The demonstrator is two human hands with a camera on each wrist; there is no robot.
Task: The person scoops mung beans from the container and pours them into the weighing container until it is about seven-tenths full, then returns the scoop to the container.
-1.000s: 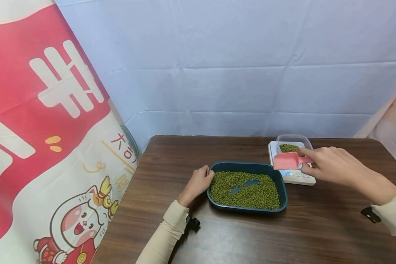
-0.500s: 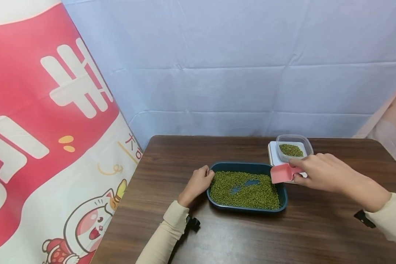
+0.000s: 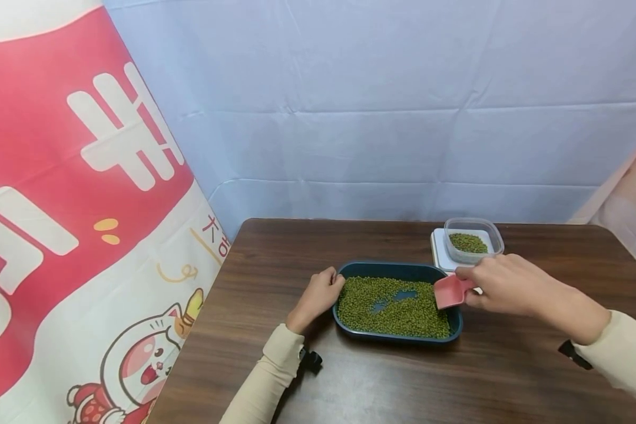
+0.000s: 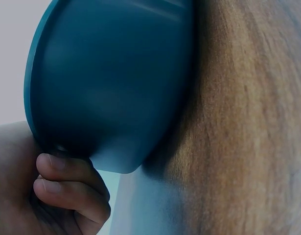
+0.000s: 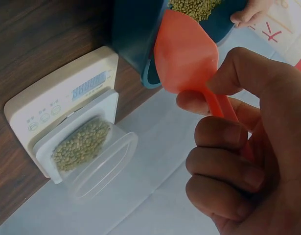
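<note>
A dark blue rectangular tray (image 3: 397,270) on the table holds a layer of green mung beans (image 3: 387,306), with bare patches of its floor showing. My left hand (image 3: 317,293) grips the tray's left rim, its fingers curled at the edge in the left wrist view. In my right hand (image 3: 509,285) is a pink scoop (image 3: 449,292), its handle held between thumb and curled fingers. The scoop's bowl overlaps the tray's right end, close over the beans. Behind it, a clear plastic container (image 5: 128,147) with a smaller heap of mung beans (image 5: 81,145) stands on a white kitchen scale (image 5: 57,98).
The brown wooden table (image 3: 286,247) ends at a back edge against a pale cloth backdrop (image 3: 371,147). A red and white printed banner (image 3: 42,194) hangs at the left. The scale's front is partly hidden by my right hand in the head view.
My right hand has moved the scoop left and toward the front, from before the container on the scale to over the tray's right end. My left hand stays on the rim.
</note>
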